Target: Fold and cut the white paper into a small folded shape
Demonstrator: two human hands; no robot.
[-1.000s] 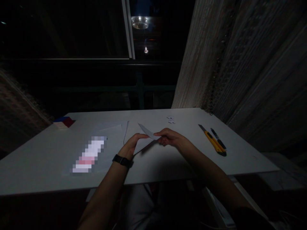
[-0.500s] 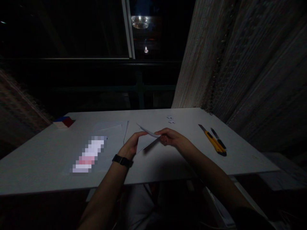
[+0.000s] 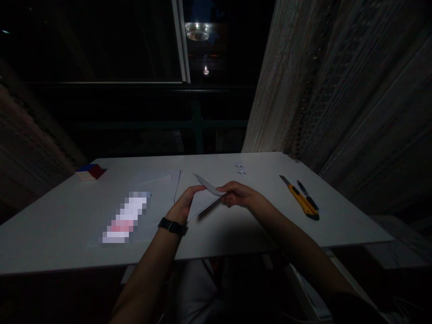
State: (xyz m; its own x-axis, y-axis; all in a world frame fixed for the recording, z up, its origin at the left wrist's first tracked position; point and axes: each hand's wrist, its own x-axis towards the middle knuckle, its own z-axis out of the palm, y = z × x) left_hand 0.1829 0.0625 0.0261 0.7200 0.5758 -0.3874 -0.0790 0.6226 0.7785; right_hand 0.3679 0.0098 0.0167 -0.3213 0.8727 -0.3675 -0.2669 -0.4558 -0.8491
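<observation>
A folded white paper point(image 3: 204, 198) is held just above the white table point(image 3: 236, 225) between both hands. My left hand point(image 3: 185, 206), with a black watch on its wrist, pinches the paper's left side. My right hand point(image 3: 238, 194) pinches the right end of the fold, fingers curled. One pointed flap of the paper sticks up toward the back.
A stack of white sheets point(image 3: 158, 184) lies left of the hands, beside a blurred-out patch. A yellow utility knife point(image 3: 299, 199) and a black pen point(image 3: 306, 194) lie at the right. Small paper scraps point(image 3: 240, 168) sit at the back, a red and blue block point(image 3: 89, 171) at far left.
The paper's fold has flexed slightly between the fingers; both hands stay in nearly the same place.
</observation>
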